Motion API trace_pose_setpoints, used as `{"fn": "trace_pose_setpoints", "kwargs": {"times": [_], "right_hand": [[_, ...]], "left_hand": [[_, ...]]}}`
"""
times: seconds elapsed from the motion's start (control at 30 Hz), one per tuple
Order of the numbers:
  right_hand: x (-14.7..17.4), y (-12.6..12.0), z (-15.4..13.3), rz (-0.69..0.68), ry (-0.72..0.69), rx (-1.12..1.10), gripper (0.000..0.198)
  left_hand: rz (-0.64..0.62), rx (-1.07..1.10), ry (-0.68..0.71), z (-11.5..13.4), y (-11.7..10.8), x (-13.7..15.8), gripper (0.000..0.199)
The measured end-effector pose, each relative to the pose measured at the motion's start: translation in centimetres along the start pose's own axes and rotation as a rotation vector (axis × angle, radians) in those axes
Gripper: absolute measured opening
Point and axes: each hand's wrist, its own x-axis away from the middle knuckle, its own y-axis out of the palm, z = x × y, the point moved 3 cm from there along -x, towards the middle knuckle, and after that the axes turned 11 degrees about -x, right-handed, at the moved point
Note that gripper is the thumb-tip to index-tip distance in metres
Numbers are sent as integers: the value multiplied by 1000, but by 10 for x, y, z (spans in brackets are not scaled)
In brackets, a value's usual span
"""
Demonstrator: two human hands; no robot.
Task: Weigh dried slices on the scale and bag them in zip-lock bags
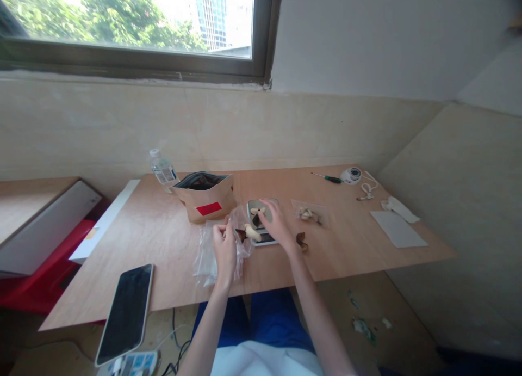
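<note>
My left hand [225, 248] is closed on a clear plastic zip bag [234, 218], whose mouth faces right. At that mouth are a pale curved piece [253, 233] and a dark brown piece [241, 235]; their exact kind is unclear. Over a small digital scale [267, 239] reaches my right hand [276, 223], thumb and fingers apart. Pale and dark pieces [256, 211] lie on the scale's pan beside its fingertips; whether they touch is hard to see. More clear bags [206, 256] lie flat under my left hand.
A kraft pouch [207, 202] with a red label stands open, with a water bottle [163, 172] behind it. Right of the scale are a filled clear bag [310, 214] and brown pieces [302, 241]. Farther right sit a screwdriver [333, 179], a camera [351, 175] and paper [397, 229]. A tablet [126, 310] overhangs the front left edge.
</note>
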Motion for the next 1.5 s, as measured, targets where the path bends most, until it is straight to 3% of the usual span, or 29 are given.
{"fn": "trace_pose_setpoints", "kwargs": {"times": [0.1, 0.2, 0.4, 0.53, 0.67, 0.77, 0.93, 1.03, 1.1, 1.27, 1.4, 1.43, 1.5], "right_hand": [[-8, 17, 37, -155, -5, 231, 56], [-12, 28, 55, -225, 15, 370, 55], [-14, 27, 52, -108, 11, 452, 34], [-13, 14, 38, 58, 100, 216, 35], [-14, -6, -9, 227, 148, -209, 41], [-14, -14, -55, 69, 128, -331, 41], [-1, -14, -102, -243, 5, -4, 26], [5, -11, -107, -382, -32, 49, 31], [6, -11, -105, -395, -40, 11, 35], [17, -20, -94, -125, -58, -44, 28], [38, -9, -76, -163, 87, -131, 82], [42, -5, -73, -178, 132, -177, 86], [46, 1, -67, -142, 190, -273, 76]], "left_hand": [[-84, 258, -151, 5, 1, 1, 28], [-208, 428, -265, 14, 2, 5, 27], [-215, 485, -326, 24, -2, 12, 31], [-196, 451, -340, 22, -2, 12, 34], [-178, 390, -276, 21, -1, 13, 38], [-189, 374, -231, 24, 1, 16, 39], [-232, 433, -192, 29, 3, 22, 38], [-257, 431, -184, 27, 1, 22, 37], [-249, 406, -180, 25, -1, 20, 38], [-168, 435, -154, 23, -5, 15, 41], [-108, 488, -144, 26, -4, 18, 34], [-107, 491, -130, 27, -4, 20, 32], [-135, 479, -66, 31, -3, 22, 30]]}}
